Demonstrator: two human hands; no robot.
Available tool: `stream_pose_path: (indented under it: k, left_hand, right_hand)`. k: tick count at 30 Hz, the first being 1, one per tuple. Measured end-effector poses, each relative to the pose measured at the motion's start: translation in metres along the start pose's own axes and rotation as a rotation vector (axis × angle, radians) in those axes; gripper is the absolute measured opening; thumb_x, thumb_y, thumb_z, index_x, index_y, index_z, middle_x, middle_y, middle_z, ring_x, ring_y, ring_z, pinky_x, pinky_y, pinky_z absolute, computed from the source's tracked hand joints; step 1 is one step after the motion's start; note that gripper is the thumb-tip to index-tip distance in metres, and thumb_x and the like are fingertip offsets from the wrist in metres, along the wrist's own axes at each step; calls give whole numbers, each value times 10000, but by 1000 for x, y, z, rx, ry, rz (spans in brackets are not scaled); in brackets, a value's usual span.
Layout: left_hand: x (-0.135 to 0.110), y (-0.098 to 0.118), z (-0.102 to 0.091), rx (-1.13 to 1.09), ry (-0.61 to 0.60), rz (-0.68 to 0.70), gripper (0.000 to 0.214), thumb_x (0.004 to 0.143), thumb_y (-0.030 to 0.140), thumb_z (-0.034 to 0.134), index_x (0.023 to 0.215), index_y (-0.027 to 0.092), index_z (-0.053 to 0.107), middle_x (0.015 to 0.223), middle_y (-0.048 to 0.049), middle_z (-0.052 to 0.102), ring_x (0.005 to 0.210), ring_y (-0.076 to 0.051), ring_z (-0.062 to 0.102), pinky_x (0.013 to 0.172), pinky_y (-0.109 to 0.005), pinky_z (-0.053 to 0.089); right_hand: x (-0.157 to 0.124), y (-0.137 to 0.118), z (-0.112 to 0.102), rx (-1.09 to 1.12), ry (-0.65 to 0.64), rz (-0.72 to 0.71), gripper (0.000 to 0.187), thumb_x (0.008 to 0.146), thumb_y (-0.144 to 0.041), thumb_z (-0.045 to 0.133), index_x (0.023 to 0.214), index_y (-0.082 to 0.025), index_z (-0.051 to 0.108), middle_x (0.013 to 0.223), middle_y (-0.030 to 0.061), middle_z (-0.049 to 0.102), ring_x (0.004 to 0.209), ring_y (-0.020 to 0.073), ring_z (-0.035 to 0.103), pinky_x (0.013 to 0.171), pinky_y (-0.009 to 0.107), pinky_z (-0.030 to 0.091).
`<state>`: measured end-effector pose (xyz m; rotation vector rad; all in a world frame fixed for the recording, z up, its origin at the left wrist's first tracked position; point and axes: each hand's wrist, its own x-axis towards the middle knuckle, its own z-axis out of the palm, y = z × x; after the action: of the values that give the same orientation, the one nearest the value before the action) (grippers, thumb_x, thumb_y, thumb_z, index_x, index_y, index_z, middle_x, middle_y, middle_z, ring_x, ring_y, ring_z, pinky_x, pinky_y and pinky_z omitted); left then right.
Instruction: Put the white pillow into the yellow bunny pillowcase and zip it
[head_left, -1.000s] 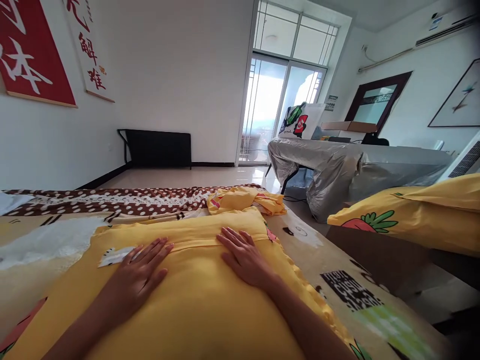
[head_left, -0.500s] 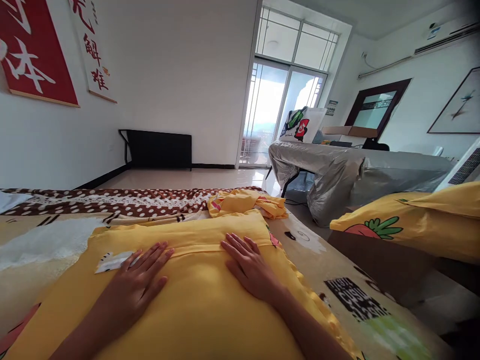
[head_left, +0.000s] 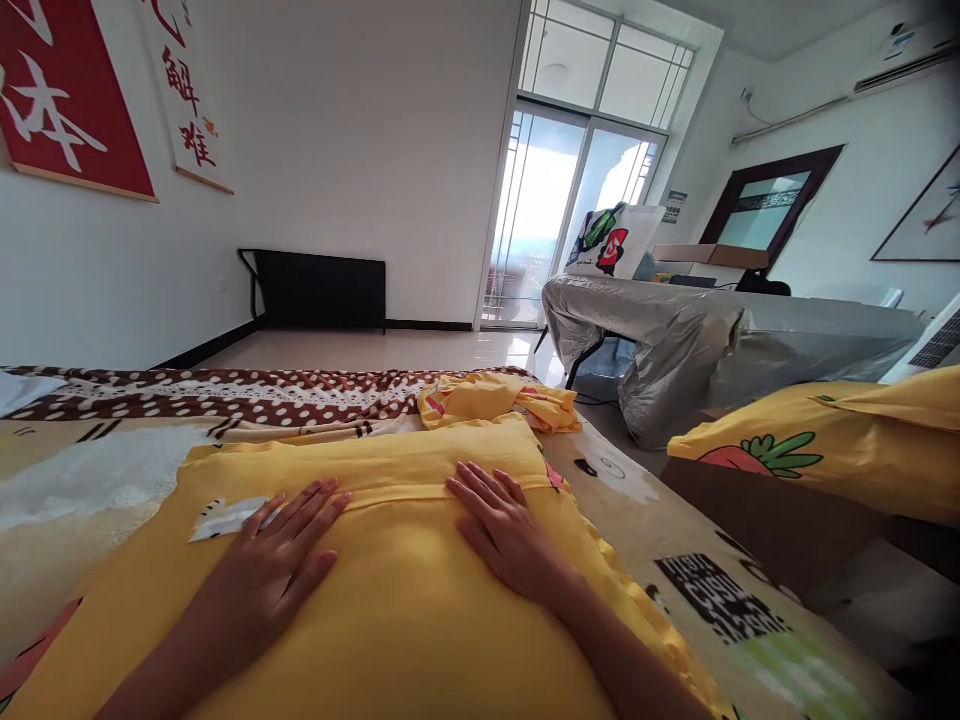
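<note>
A plump yellow pillow [head_left: 405, 600] in a printed case lies in front of me, its ruffled edge along the right side. A folded seam crosses it near the far end. My left hand [head_left: 289, 550] rests flat on the pillow's left part, fingers stretched out, partly over a white printed patch. On the right part lies my right hand [head_left: 502, 525], also flat, with its fingertips by the seam. Neither hand grips anything. Just beyond the pillow's far edge is a crumpled yellow cloth [head_left: 487, 400] with pink marks.
Under the pillow spreads a patterned beige blanket [head_left: 600, 470], with a brown polka-dot cloth [head_left: 247, 395] at its far edge. To the right, another yellow pillow [head_left: 862, 440] sits on a cardboard box [head_left: 757, 510]. Behind stands a table in grey plastic sheeting [head_left: 675, 320]; a black folded panel [head_left: 322, 290] leans by the wall.
The view has shifted slightly, so the room appears a little displaced. Both hands stay flat in nearly the same places on the pillow.
</note>
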<state>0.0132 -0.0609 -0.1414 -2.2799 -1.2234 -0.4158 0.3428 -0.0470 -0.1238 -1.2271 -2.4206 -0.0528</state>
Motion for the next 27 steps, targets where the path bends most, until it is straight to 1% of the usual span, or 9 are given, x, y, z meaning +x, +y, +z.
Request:
stream_pose_path:
  k: [8,14,19,23,27]
  left_hand:
    - [-1,-1,0,5,-6,10,621,931,447,376,1481,309,124,1502,48,290,1393,-135,255,1103,-322,144]
    - [0,1,-2,-14,-22,-7,620,928,439,376,1482,320,124,1497,42,305,1377,-153,299,1085,-333,211]
    - [-3,0,-4,-57,-51,-13,623,914,351,363,1484,313,114,1524,42,241,1403,-149,236,1107,-337,177]
    - [-4,0,-5,-83,-58,-4,654,879,274,354,1486,301,114,1533,46,217,1413,-151,207,1125,-342,149]
    - [-3,0,-6,-109,-69,-6,695,839,236,361,1487,296,119,1535,37,216,1406,-177,236,1125,-362,186]
  right_hand:
    - [0,1,1,-5,5,-3,469,980,-378,323,1437,-276,339,1508,23,299,1409,180,234,1148,448,210]
    - [-1,2,2,-2,7,0,472,979,-380,325,1440,-282,333,1508,20,302,1408,182,237,1147,450,211]
    - [-1,1,1,-3,12,-4,477,977,-377,334,1444,-281,327,1507,23,304,1407,186,241,1145,448,213]
    - [0,0,1,1,31,-20,484,973,-363,348,1450,-287,314,1494,35,330,1400,193,261,1136,449,230]
    - [0,0,0,1,24,-13,482,974,-367,347,1448,-284,320,1495,37,329,1402,193,257,1137,447,226]
